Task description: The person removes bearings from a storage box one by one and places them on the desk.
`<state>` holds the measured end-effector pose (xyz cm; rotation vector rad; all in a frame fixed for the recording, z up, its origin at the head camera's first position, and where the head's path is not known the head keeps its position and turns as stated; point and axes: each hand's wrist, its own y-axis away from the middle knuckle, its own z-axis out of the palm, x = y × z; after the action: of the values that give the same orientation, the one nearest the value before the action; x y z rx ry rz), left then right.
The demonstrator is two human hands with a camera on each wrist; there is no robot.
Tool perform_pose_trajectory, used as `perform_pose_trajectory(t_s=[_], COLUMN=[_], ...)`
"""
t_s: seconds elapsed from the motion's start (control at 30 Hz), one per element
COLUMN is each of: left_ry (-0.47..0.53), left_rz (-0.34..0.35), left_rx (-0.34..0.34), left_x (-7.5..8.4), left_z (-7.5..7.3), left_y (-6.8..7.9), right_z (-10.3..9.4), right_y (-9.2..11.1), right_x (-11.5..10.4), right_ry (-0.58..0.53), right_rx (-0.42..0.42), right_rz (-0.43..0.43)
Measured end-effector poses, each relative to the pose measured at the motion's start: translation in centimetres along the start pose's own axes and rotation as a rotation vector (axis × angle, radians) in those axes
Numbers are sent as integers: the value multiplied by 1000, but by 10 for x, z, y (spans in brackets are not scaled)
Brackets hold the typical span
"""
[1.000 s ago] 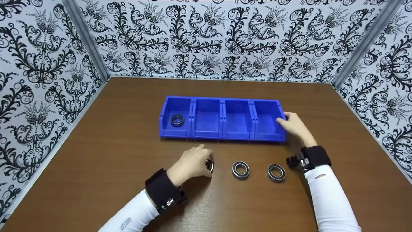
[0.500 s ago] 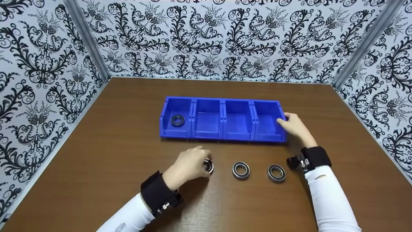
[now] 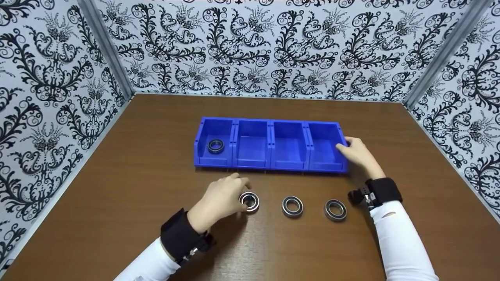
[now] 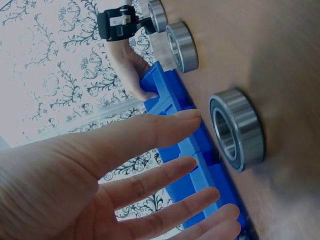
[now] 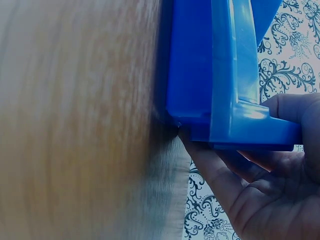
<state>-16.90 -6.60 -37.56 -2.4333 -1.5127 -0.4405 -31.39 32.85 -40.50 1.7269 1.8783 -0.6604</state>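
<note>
My left hand (image 3: pixel 220 198) is just left of a steel ball bearing (image 3: pixel 249 202) that lies flat on the table. In the left wrist view its fingers are spread and nearly straight, and a gap shows between the thumb and the bearing (image 4: pixel 237 130). With its thumb over the right side wall, my right hand (image 3: pixel 360 155) grips the end of a row of blue storage bins (image 3: pixel 269 166). The right wrist view shows the fingers on the outer side of the bin wall (image 5: pixel 250 125). A bearing (image 3: pixel 215 146) lies in the leftmost bin.
To the right of the left hand's bearing lie a second bearing (image 3: pixel 292 207) and a third one (image 3: pixel 335 210) on the brown wooden table (image 3: pixel 117 187). Patterned panels (image 3: pixel 242 50) stand around the table at the back and both sides.
My left hand has let go of the bearing and drawn back to the left, its fingers opening. The bearing stays on the table. My right hand keeps its grip on the bins.
</note>
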Motion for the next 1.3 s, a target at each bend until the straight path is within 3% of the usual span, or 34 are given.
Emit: perform_pose_trajectory(t_s=[0.27, 0.6, 0.93, 1.3], left_ry=[3, -22, -63, -11], left_rz=[-39, -55, -77, -93], left_rx=[17, 104, 115, 145], left_x=[-6, -17, -30, -47], left_z=[-10, -29, -46, -56], left_y=[1, -2, -12, -27], right_z=[0, 1, 1, 1], right_y=[2, 1, 0, 0], right_x=[-3, -1, 0, 0], right_ry=[-17, -18, -12, -13], right_rx=[-12, 5, 6, 2], right_rz=[16, 4, -3, 3])
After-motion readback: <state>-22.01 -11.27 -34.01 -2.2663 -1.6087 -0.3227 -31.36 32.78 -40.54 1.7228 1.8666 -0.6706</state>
